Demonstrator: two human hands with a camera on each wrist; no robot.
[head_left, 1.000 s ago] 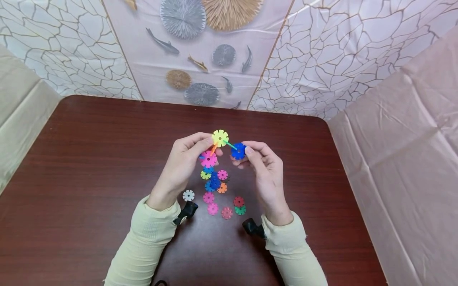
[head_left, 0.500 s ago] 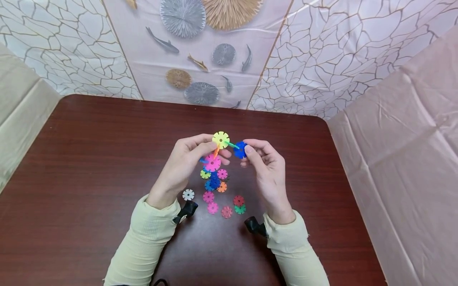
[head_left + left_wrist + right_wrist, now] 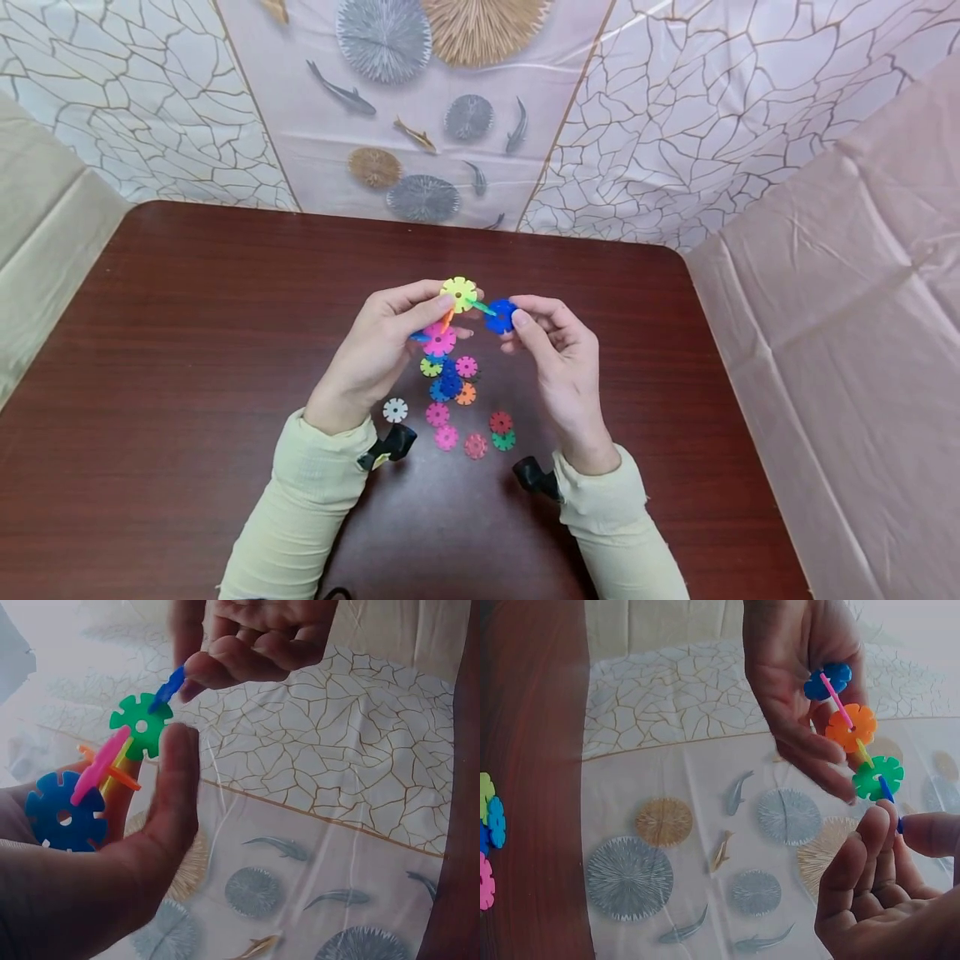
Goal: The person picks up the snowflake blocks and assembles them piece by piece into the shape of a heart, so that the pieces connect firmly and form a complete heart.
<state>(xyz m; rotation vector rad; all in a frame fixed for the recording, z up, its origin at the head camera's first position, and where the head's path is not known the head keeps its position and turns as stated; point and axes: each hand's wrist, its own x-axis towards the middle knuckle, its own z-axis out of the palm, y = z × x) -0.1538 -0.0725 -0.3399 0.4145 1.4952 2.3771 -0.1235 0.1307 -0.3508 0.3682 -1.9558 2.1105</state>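
A chain of slotted plastic discs hangs between both hands, above the table. My left hand (image 3: 371,354) pinches the yellow disc (image 3: 461,285) between thumb and fingers. My right hand (image 3: 558,367) pinches the dark blue disc (image 3: 497,320) at the other end. Between these two sits the green disc (image 3: 126,720), edge-on in the head view, with the dark blue disc in one of its slots. Beyond the yellow one come an orange disc (image 3: 859,722), a pink disc (image 3: 439,341) and a lighter blue disc (image 3: 841,677) near the left palm.
Loose discs lie on the dark wooden table (image 3: 225,375) below the hands: a blue pile (image 3: 450,385), a white disc (image 3: 395,410), an orange disc (image 3: 467,394), a red disc (image 3: 501,422) over a green one, and several pink ones. Patterned cloth (image 3: 630,158) stands behind the table.
Both hands keep their holds. The chain has shifted and turned slightly, its pink disc dipping right and then back left. The right hand has drifted a little right since one second ago.
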